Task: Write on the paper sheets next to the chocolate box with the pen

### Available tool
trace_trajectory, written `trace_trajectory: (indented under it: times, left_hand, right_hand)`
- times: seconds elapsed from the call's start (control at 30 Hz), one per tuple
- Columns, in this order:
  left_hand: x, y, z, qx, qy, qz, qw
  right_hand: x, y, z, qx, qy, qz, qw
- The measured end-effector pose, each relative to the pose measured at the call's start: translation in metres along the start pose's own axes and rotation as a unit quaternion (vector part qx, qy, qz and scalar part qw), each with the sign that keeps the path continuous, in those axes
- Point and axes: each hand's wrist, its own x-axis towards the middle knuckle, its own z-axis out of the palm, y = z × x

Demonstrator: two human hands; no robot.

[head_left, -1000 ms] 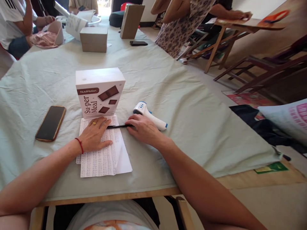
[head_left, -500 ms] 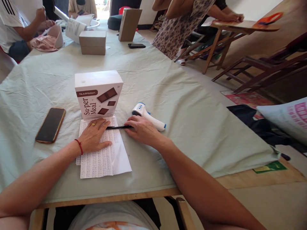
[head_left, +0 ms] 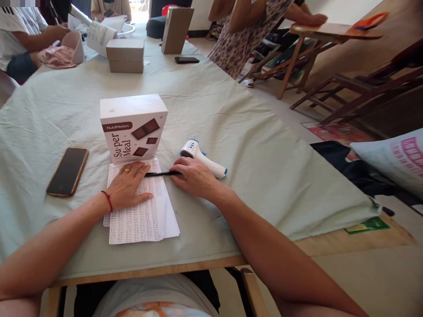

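Note:
My left hand (head_left: 129, 187) lies flat on sheets of paper (head_left: 132, 229) covered in rows of small writing, its thumb spread out and its fingers stretched forward. It wears a ring and a red cord bracelet. Between my two hands lies a black pen (head_left: 157, 174); its left end reaches the left fingertips, and my right hand (head_left: 193, 178) has its bent fingers closed on the other end. Just beyond my right hand rests a white and blue infrared thermometer (head_left: 209, 165). A white "Su-per Meal" box (head_left: 134, 127) stands upright behind the papers.
Left of the papers lies a phone (head_left: 68, 171). Farther back are a brown carton (head_left: 124, 56), a tall cardboard box (head_left: 177, 31) and another phone (head_left: 187, 60). Other people sit or stand around the far side. A wooden chair (head_left: 350, 97) is at the right, and the cloth-covered table's front edge (head_left: 158, 269) is near me.
My hands and the pen stay nearly in place. The view shifts slightly. At far left, another person's raised hand has come down.

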Motion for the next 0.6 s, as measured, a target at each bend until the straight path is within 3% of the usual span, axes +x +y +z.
trace_trajectory:
  times: [0.23, 0.33, 0.47, 0.6]
  left_hand:
    - [0.000, 0.000, 0.001, 0.014, 0.004, 0.000, 1.000]
    - [0.000, 0.003, 0.001, 0.019, 0.005, 0.003, 1.000]
    - [0.001, 0.005, 0.002, 0.027, -0.004, 0.001, 1.000]
    - [0.001, 0.006, 0.003, 0.025, -0.006, -0.009, 1.000]
  right_hand:
    - [-0.004, -0.001, 0.001, 0.016, -0.007, 0.006, 1.000]
    - [0.004, -0.001, -0.018, 0.065, 0.023, 0.005, 0.998]
    - [0.059, 0.002, -0.067, 0.066, 0.120, 0.020, 0.990]
    - [0.147, 0.010, -0.101, 0.031, 0.137, 0.108, 0.984]
